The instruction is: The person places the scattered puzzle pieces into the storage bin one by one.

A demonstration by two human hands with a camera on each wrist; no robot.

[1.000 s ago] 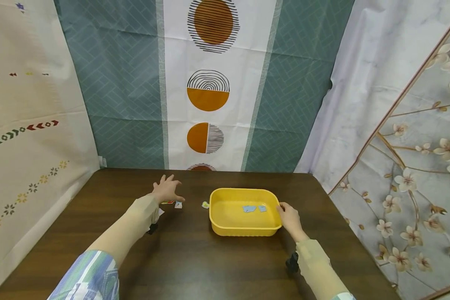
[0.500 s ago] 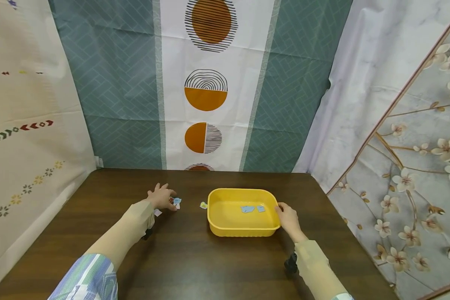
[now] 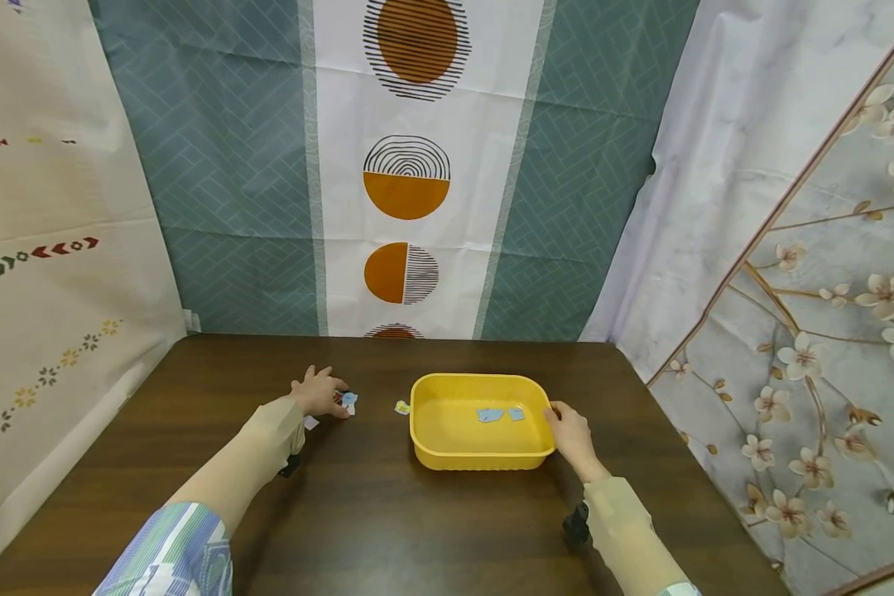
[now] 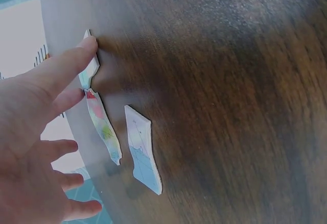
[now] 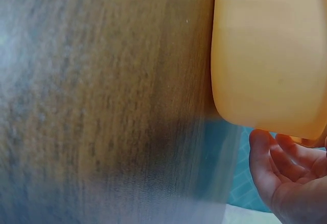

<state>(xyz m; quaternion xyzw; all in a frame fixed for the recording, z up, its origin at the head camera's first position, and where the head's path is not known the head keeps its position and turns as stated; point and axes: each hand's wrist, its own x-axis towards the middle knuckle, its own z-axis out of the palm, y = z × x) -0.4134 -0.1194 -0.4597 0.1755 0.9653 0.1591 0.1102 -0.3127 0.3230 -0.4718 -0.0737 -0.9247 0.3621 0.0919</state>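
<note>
Right hand point(image 3: 572, 432) pinching the yellow tray point(image 3: 480, 439), presumably to steady it; we note left hand point(image 3: 317, 392) spread at picture pieces point(image 4: 143, 150).

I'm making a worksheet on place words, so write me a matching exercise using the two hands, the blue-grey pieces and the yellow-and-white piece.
Column one:
1. Left hand
2. Right hand
3. Two blue-grey pieces
4. Yellow-and-white piece

Column two:
A. Inside the yellow tray
B. Outside the tray, by its left end
C. At a group of printed pieces
D. Holding the tray's right end

Pairs: 1-C, 2-D, 3-A, 4-B
</note>
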